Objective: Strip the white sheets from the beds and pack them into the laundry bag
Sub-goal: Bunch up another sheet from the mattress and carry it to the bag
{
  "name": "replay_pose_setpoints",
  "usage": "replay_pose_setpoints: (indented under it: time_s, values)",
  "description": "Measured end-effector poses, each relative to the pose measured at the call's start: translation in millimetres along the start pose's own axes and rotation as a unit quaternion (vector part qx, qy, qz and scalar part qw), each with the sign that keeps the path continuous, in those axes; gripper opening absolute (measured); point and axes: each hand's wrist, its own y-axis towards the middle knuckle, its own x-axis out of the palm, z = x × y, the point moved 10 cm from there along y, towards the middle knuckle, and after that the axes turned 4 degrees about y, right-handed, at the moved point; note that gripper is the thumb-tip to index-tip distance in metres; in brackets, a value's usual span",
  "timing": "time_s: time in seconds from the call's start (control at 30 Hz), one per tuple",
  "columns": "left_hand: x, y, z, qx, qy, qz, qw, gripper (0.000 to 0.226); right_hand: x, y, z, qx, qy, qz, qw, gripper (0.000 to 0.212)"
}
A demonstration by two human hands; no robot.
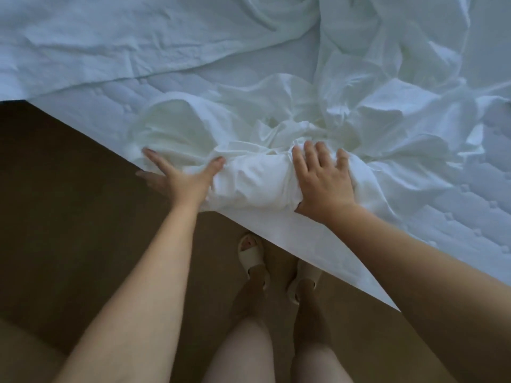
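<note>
A crumpled white sheet (257,181) is bunched into a thick roll at the near edge of the bed. My left hand (179,175) presses its left end, fingers spread, thumb over the top of the bundle. My right hand (322,178) lies flat on the right end of the roll, fingers apart. More rumpled white sheet (387,64) trails up and right across the bed. The quilted mattress (456,205) shows bare on the right and beside the bundle. No laundry bag is in view.
The bed's edge runs diagonally from upper left to lower right. Brown floor (69,217) fills the lower left. My legs and feet in pale sandals (251,258) stand right against the bed's side. A flatter white sheet (110,37) covers the far left.
</note>
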Motion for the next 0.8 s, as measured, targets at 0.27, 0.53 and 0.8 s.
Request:
replay_pose_setpoints:
  time_s: [0.27,0.53,0.8]
  values:
    - [68.1,-20.9,66.9,0.16,0.001,-0.077,0.984,0.075,1.6,12.2,5.5,0.012,0.025,-0.004,1.0,0.103]
    - [128.9,-68.4,141.2,0.332,0.175,-0.35,0.858,0.049,-26.3,-14.7,29.3,-0.057,0.119,0.252,0.959,0.119]
    - [143.3,-117.1,159.7,0.435,0.403,-0.382,0.709,0.059,-21.1,-10.8,60.3,-0.025,0.184,0.23,0.955,0.088]
